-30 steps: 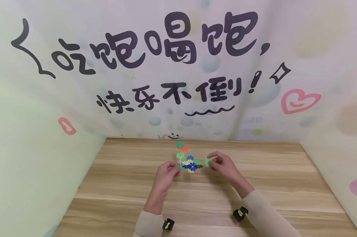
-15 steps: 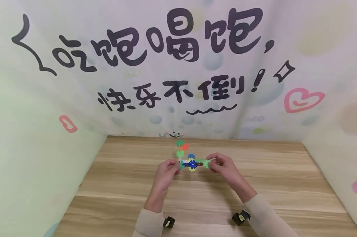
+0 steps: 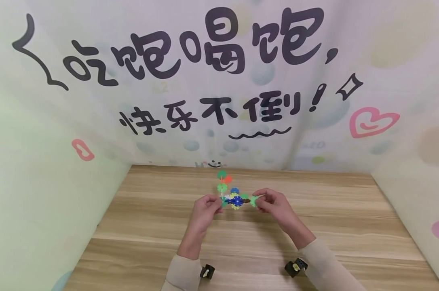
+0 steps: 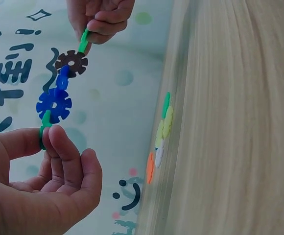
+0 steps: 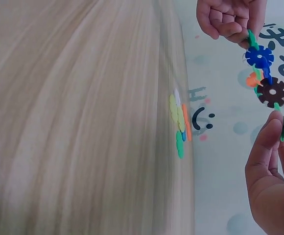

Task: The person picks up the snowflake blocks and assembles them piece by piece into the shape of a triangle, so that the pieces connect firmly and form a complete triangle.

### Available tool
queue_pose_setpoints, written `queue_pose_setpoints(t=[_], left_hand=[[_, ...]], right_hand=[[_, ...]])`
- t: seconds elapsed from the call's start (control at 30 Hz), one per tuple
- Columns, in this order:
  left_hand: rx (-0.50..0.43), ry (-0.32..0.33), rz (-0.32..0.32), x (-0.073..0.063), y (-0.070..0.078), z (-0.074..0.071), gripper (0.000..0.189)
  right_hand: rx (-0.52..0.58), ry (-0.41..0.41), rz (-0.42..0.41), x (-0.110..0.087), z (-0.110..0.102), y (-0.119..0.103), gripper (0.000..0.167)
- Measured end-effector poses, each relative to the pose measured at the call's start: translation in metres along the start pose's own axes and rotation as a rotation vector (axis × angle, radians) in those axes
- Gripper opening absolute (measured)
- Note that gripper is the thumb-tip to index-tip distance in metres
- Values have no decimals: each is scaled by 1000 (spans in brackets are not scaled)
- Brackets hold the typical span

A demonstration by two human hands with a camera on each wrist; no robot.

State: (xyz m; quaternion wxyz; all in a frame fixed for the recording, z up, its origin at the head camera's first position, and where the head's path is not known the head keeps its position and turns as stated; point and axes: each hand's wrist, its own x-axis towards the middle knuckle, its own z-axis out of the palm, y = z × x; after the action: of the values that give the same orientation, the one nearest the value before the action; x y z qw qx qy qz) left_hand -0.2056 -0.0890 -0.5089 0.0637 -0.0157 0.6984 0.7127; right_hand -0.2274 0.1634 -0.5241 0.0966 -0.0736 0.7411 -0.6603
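Slotted plastic snowflake discs form a short chain held in the air between both hands. My left hand (image 3: pixel 206 210) pinches a green disc (image 4: pixel 44 133) at one end between thumb and forefinger. From it run a blue disc (image 4: pixel 54 105), a second blue disc (image 4: pixel 62 81) seen nearly edge-on, and a brown disc (image 4: pixel 71 63). My right hand (image 3: pixel 276 206) pinches another green disc (image 4: pixel 84 40) by its edge. That disc's edge meets the brown disc's rim; how deep it sits in a slot cannot be made out.
Loose discs lie at the table's far side: yellow (image 4: pixel 168 121), white (image 4: pixel 159 154), orange (image 4: pixel 150 167) and green (image 4: pixel 166 105). In the head view, a dark green disc (image 3: pixel 222 174) and a light green one (image 3: pixel 222 188) show beyond the left hand. A printed curtain (image 3: pixel 168 101) hangs behind the wooden table (image 3: pixel 241 250).
My right hand has brought its green disc leftward to the brown disc, and the gap between them has narrowed. My left hand holds nearly still. The head view has shifted slightly.
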Motion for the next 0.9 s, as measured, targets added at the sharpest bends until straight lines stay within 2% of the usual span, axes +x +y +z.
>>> queue_pose_setpoints(t=[0.13, 0.43, 0.7, 0.9], left_hand=[[1, -4, 5, -2, 4, 1, 20], [9, 18, 13, 6, -15, 1, 18], [53, 53, 25, 3, -13, 4, 16], [85, 90, 8, 3, -15, 7, 15]], right_hand=[[-4, -1, -7, 1, -1, 2, 27], [1, 6, -37, 2, 1, 7, 23], [-32, 21, -18, 0, 2, 10, 25], [-27, 44, -8, 1, 3, 13, 21]])
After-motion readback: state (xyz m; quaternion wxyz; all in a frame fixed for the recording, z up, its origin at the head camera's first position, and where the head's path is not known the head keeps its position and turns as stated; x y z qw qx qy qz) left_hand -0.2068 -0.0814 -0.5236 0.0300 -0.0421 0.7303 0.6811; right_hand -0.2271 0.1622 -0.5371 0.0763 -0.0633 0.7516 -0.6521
